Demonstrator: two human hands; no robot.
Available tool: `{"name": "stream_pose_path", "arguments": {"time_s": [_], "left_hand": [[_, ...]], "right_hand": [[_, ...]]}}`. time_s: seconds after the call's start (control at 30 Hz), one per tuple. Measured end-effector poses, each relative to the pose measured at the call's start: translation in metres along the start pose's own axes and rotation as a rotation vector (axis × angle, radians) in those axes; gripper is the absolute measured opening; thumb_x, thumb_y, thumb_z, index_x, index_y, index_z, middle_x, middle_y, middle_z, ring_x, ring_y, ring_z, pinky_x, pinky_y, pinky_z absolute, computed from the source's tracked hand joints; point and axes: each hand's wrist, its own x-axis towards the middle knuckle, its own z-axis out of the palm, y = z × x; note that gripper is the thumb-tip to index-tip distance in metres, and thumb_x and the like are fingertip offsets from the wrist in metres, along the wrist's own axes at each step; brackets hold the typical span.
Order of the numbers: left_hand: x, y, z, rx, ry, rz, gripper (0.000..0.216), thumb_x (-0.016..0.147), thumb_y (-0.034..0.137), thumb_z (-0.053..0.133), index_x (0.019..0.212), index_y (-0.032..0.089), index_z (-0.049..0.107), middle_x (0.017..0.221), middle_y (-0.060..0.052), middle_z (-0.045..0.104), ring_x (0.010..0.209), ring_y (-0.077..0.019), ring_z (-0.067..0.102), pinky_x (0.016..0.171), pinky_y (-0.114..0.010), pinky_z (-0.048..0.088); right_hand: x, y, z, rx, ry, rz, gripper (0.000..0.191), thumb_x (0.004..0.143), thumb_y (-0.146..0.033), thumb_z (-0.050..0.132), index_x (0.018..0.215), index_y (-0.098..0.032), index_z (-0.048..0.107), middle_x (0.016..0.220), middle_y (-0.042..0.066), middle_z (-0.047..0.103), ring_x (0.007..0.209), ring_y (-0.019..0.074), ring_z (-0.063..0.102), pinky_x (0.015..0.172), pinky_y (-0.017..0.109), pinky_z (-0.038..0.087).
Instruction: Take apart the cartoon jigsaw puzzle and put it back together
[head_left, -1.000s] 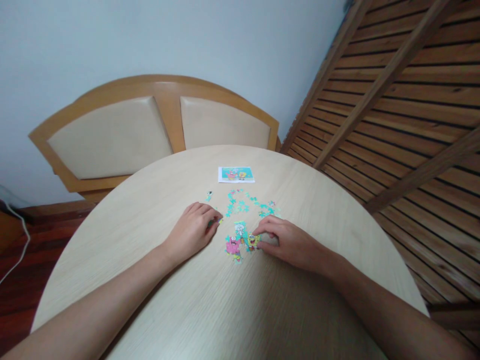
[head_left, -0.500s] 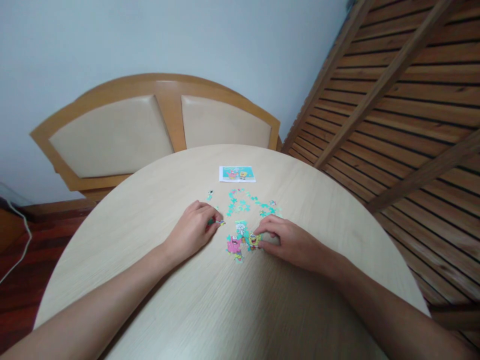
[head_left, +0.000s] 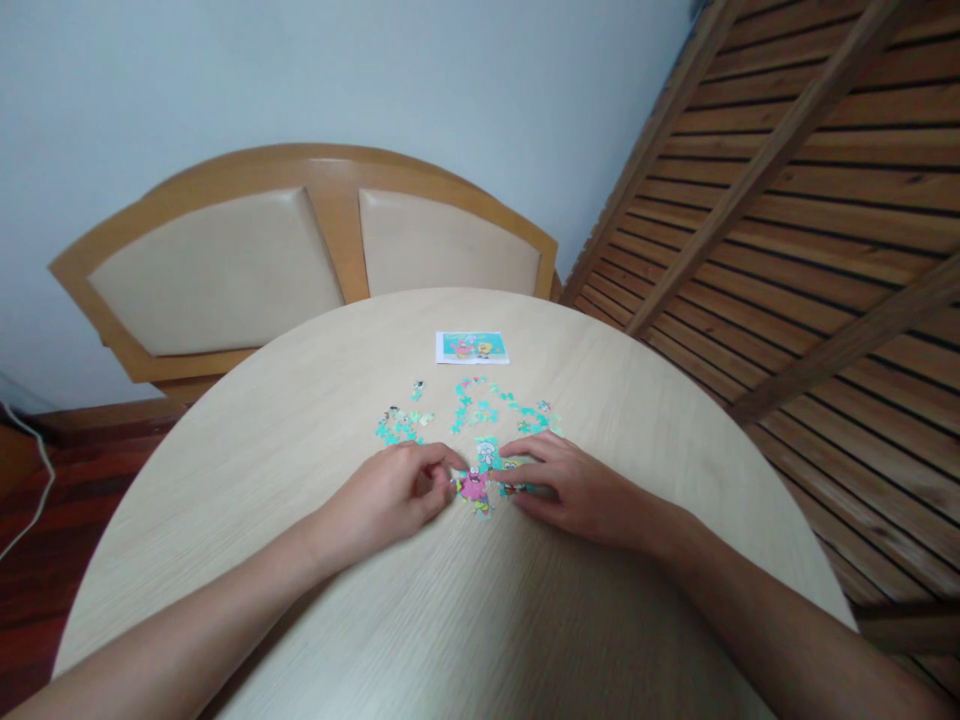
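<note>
A small joined patch of cartoon jigsaw [head_left: 481, 478], pink, yellow and teal, lies on the round pale wood table [head_left: 450, 620]. My left hand [head_left: 394, 495] pinches a small puzzle piece at the patch's left edge. My right hand [head_left: 570, 487] rests on the table with its fingers laid over the patch's right side. Loose teal pieces [head_left: 487, 408] are scattered just beyond the hands, and a second small cluster [head_left: 397, 425] lies to the left. A small reference picture [head_left: 472, 347] of the puzzle sits further back.
A wooden bench back with two beige cushions [head_left: 300, 255] curves behind the table. A slatted wooden wall [head_left: 810, 200] slopes along the right. Dark floor and a white cable [head_left: 30, 490] show at the left.
My left hand slid right and toward me, from the left cluster to the patch's left edge, uncovering the loose pieces it lay over. My right hand shifted slightly onto the patch.
</note>
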Motion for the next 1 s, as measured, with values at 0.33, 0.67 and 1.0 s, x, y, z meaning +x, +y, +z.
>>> {"name": "stream_pose_path", "arguments": {"time_s": [0.33,0.67,1.0], "left_hand": [[-0.002,-0.001,0.016,-0.029,-0.037,-0.091,0.016,0.087,0.025,0.056,0.085,0.019,0.071,0.071,0.001,0.067,0.062,-0.0135,0.056,0.058,-0.024,0.037],[-0.003,0.002,0.022,-0.042,-0.03,-0.151,0.017,0.088,0.031,0.057,0.08,0.019,0.066,0.07,0.001,0.065,0.062,-0.014,0.054,0.058,-0.024,0.035],[-0.004,0.011,0.021,0.115,-0.014,-0.156,0.016,0.09,0.029,0.057,0.082,0.02,0.067,0.071,0.0,0.068,0.063,-0.0157,0.059,0.058,-0.025,0.035]], "right_hand": [[0.0,-0.001,0.001,0.025,0.04,-0.016,0.031,0.095,-0.024,0.065,0.125,-0.024,0.071,0.123,0.012,0.066,0.116,0.026,0.061,0.101,0.045,0.049],[0.002,-0.004,0.004,0.024,0.046,-0.062,0.033,0.093,-0.024,0.065,0.126,-0.025,0.07,0.127,0.012,0.066,0.118,0.0264,0.059,0.102,0.046,0.047],[0.003,-0.009,0.006,0.06,0.007,-0.08,0.038,0.089,-0.021,0.068,0.126,-0.027,0.07,0.128,0.011,0.065,0.118,0.0264,0.058,0.106,0.048,0.044]]}}
